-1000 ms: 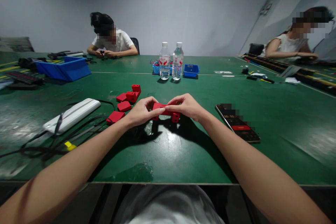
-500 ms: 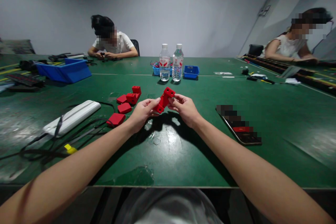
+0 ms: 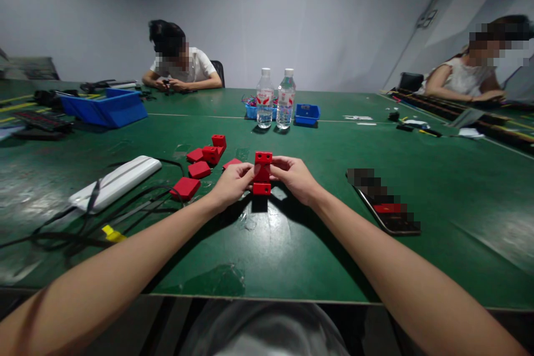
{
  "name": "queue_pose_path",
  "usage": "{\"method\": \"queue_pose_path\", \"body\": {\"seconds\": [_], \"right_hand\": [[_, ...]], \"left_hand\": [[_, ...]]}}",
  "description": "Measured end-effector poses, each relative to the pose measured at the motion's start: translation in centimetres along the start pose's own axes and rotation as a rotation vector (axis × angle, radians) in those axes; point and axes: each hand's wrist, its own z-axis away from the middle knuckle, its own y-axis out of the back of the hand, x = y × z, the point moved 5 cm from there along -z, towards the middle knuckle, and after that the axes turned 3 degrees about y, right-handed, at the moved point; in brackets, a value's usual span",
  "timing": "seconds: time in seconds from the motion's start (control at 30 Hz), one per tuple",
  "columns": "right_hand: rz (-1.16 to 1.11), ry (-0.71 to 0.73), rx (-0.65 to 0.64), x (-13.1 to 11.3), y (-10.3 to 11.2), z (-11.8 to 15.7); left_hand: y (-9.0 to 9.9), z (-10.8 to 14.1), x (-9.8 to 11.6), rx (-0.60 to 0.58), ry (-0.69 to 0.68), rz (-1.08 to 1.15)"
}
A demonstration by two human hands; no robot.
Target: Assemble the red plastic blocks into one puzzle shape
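A red bracket-like block with raised ends and small round holes stands lengthwise between my hands, just over the table. My left hand grips its left side with thumb and fingers. On the opposite side, my right hand pinches it the same way. Left of my left hand lie several red pieces: a flat red square block, a smaller flat one and a holed red block. Another flat red piece shows partly behind my left fingers.
A white power bank-like box with black cables lies left; a phone lies right. Two water bottles stand by a small blue tray. A large blue bin sits far left. Two people sit across and at right.
The red block has turned from a slant to lengthwise and come slightly nearer. Both hands still hold it. A flat red piece now shows behind my left hand.
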Motion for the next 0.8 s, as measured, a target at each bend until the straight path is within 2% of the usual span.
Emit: {"method": "queue_pose_path", "body": {"seconds": [0.4, 0.8], "right_hand": [[0.017, 0.001, -0.016, -0.48, -0.27, 0.14], [0.037, -0.008, -0.019, -0.28, -0.54, 0.15]], "left_hand": [[-0.28, -0.05, -0.2, -0.133, -0.024, 0.022], [-0.31, 0.16, 0.36, -0.077, -0.046, -0.049]]}}
